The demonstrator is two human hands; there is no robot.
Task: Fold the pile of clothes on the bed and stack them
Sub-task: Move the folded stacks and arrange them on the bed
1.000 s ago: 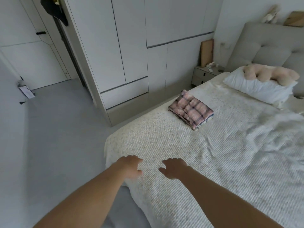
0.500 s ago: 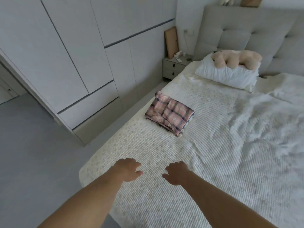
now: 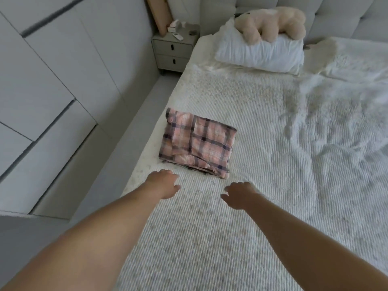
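A folded pink plaid garment (image 3: 199, 141) lies flat near the left edge of the bed (image 3: 273, 143), with darker folded cloth showing under its near edge. My left hand (image 3: 162, 184) hovers just short of the garment's near left corner, fingers loosely curled and holding nothing. My right hand (image 3: 239, 195) reaches out below the garment's near right corner, fingers relaxed and empty. Neither hand touches the cloth.
A white pillow (image 3: 260, 51) with a beige plush toy (image 3: 270, 22) sits at the head of the bed. A rumpled white duvet (image 3: 344, 106) covers the right side. A nightstand (image 3: 173, 50) and white wardrobe doors (image 3: 52, 80) line the left, across a narrow floor gap.
The view has swung right and closer to the bed. Both hands have advanced toward the plaid garment, which now lies just beyond my fingertips.
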